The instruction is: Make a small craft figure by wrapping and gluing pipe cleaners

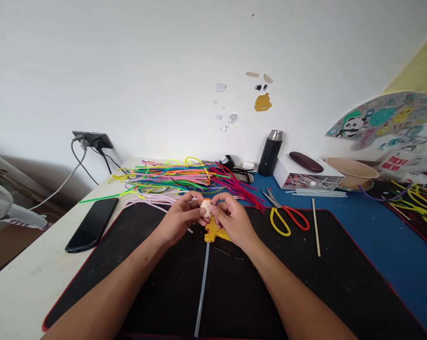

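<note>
Between the fingertips of both hands is a small cream-white fuzzy piece (207,208) with a bit of orange on top; its exact kind is not clear. My left hand (185,213) pinches it from the left, and my right hand (231,217) from the right. Just below and behind the hands lies a yellow hot glue gun (213,232), partly covered by my right hand. A long translucent glue stick (202,293) sticks out of it toward me across the black mat (157,288).
Behind the hands lies a pile of colourful pipe cleaners (171,174). Scissors (279,212) and a wooden stick (316,229) lie to the right, a phone (92,224) to the left. A black flask (270,153), a white box (307,177) and a bowl (353,169) stand along the wall.
</note>
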`<state>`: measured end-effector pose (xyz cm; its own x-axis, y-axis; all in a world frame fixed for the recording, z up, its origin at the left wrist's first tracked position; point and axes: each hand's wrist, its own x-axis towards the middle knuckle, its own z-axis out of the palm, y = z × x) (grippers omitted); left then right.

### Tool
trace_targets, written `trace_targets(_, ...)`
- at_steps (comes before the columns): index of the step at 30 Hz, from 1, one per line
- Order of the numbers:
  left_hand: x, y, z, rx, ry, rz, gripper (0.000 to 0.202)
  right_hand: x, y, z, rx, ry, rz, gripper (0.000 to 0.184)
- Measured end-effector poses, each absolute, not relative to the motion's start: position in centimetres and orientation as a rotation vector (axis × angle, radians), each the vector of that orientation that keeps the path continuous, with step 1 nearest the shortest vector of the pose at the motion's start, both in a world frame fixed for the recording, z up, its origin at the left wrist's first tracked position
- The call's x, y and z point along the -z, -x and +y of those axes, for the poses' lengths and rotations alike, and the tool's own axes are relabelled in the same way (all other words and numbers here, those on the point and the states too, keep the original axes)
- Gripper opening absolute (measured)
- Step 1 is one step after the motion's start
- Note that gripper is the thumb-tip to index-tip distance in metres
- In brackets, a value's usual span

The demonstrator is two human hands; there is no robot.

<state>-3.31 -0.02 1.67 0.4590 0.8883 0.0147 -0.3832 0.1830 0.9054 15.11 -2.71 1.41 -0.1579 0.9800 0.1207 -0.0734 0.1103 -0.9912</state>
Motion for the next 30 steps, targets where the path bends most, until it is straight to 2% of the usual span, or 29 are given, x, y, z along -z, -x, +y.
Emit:
trace_targets(14,-1.8,2.6,-0.4,-1.056,-1.084,0.66,0.04,-1.3,-15.2,-2.5,-1.28,1.012,-1.275,0.035)
trace_targets(30,-2.2,2.1,-0.8,-1.088,-1.005,0.712,0.039,-0.8,-14.8,-2.6,-1.302,0.973,-1.272,0.031)
